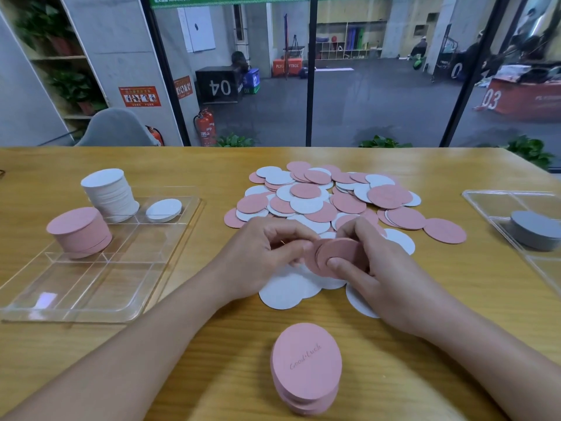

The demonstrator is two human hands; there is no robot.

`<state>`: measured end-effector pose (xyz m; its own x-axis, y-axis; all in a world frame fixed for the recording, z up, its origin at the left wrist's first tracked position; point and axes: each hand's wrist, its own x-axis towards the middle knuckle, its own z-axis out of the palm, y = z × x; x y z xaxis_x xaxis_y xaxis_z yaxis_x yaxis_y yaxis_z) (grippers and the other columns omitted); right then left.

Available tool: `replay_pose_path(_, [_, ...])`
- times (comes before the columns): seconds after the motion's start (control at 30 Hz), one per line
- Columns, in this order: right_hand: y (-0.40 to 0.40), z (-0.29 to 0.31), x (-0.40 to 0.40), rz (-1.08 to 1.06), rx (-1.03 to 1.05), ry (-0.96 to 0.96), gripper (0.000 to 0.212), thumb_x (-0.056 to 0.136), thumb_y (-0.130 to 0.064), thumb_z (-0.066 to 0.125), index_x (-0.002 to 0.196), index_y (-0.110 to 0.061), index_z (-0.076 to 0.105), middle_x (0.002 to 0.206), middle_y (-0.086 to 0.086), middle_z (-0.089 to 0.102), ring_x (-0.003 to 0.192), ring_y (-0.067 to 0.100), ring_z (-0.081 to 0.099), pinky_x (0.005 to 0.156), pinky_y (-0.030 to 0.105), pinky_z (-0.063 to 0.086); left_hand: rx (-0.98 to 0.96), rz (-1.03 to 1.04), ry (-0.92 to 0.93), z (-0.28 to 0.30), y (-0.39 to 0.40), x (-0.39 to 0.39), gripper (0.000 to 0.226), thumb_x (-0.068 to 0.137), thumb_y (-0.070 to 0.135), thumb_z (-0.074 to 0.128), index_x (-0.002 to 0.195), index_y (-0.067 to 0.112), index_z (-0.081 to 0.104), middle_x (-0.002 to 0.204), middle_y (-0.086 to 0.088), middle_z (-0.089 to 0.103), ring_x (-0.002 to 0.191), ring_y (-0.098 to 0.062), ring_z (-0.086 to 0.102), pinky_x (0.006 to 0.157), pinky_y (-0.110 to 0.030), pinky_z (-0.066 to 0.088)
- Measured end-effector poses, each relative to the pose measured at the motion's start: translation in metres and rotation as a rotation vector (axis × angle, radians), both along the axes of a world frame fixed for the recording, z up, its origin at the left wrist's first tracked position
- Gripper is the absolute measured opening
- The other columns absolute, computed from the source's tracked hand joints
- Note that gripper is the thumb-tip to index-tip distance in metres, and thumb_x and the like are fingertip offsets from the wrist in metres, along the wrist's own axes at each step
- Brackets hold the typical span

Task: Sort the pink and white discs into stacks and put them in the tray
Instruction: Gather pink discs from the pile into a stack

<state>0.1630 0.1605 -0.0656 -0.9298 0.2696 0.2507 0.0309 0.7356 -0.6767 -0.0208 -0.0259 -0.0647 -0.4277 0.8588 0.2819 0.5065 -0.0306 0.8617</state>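
- Wooden table [425, 344], glass wall behind.
- Two clear trays: the left tray [91, 299] holds three stacks, one pink stack [79, 230], one tall white stack [110, 192] and one low white stack [164, 209]; the right tray [485, 202] holds one grey stack [535, 229].
- Loose pile [328, 199] of mixed discs, far centre.
- Both hands, left hand [261, 256] and right hand [385, 265], pinch a few pink discs [334, 258].
- One pink stack near centre [306, 375].

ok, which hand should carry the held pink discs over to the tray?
Probably left: the tray with its pink stack lies on that side. Both the left hand and right hand grip the pink discs.
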Motion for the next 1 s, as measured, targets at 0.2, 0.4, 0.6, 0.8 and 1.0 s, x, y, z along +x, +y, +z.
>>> replay_pose_path(0.2, [-0.001, -0.004, -0.002, 0.054, 0.121, -0.051, 0.010, 0.106, -0.041, 0.062, 0.103, -0.032, 0.059, 0.090, -0.013, 0.066, 0.086, 0.012, 0.059, 0.074, 0.042, 0.053, -0.063, 0.098, 0.048, -0.001, -0.003, -0.008, 0.022, 0.105, 0.006, 0.070, 0.110, 0.022, 0.084, 0.098, 0.003, 0.081, 0.092, -0.025, 0.075, 0.086, -0.038, 0.064])
replay_pose_path(0.4, [-0.005, -0.002, 0.000, 0.048, 0.153, -0.080, 0.015, 0.107, -0.040, 0.057, 0.098, -0.029, 0.051, 0.083, -0.011, 0.060, 0.078, 0.014, 0.056, 0.068, 0.043, 0.051, -0.466, 0.259, 0.407, 0.010, -0.021, -0.036, 0.037, 0.099, 0.048, 0.076, 0.135, 0.043, 0.072, 0.117, 0.024, 0.061, 0.104, -0.001, 0.059, 0.088, -0.020, 0.047])
replay_pose_path(0.6, [-0.006, -0.001, 0.002, 0.012, 0.167, -0.103, 0.025, 0.107, -0.039, 0.057, 0.089, -0.032, 0.040, 0.079, -0.011, 0.056, 0.075, 0.015, 0.052, 0.064, 0.038, 0.045, -0.563, 0.188, 0.391, 0.019, -0.025, -0.033, 0.036, 0.100, 0.053, 0.075, 0.136, 0.051, 0.069, 0.120, 0.028, 0.055, 0.106, 0.013, 0.052, 0.085, -0.016, 0.042])
replay_pose_path(0.8, [-0.002, -0.002, 0.001, 0.004, 0.120, -0.090, 0.015, 0.107, -0.037, 0.062, 0.098, -0.032, 0.052, 0.084, -0.013, 0.063, 0.081, 0.012, 0.056, 0.070, 0.036, 0.050, -0.505, 0.250, 0.272, 0.021, -0.025, -0.033, 0.033, 0.092, 0.038, 0.088, 0.113, 0.042, 0.063, 0.101, 0.017, 0.066, 0.081, -0.001, 0.057, 0.074, -0.023, 0.047])
replay_pose_path(1.0, [-0.003, 0.000, 0.001, -0.005, 0.091, -0.095, 0.011, 0.107, -0.037, 0.062, 0.113, -0.039, 0.054, 0.093, -0.017, 0.067, 0.086, 0.007, 0.060, 0.075, 0.033, 0.053, -0.208, 0.411, 0.084, 0.013, -0.020, -0.035, 0.009, 0.100, 0.024, 0.081, 0.099, 0.032, 0.078, 0.086, 0.010, 0.076, 0.061, -0.005, 0.054, 0.069, -0.030, 0.048])
